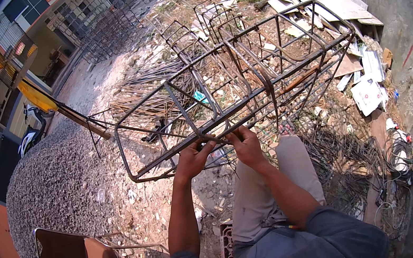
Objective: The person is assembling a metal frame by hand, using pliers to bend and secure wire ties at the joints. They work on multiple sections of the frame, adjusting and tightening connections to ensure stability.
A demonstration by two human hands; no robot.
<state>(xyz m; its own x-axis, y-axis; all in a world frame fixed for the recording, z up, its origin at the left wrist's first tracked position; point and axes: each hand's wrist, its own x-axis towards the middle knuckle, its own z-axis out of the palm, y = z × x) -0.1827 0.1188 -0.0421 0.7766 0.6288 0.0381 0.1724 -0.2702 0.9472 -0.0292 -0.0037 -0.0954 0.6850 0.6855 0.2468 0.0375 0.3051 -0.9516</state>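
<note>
Cage (266, 81): boxy, hooped, dark rebar; L hand (193, 160) & R hand (247, 148) fingers clamped on its near edge, tips prob. partly hidden. Rubbly ground (147, 212), grey gravel heap (56, 175) L, rough wall (405, 8) R.

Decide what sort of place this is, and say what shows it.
Probably an outdoor building site: there is a grey gravel heap, a pile of thin metal rods and a large cage of metal bars.

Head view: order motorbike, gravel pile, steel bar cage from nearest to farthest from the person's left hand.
1. Steel bar cage: touching the left hand, in front of the person.
2. Gravel pile: on the ground to the left.
3. Motorbike: ahead and left, beyond the gravel pile.
</note>
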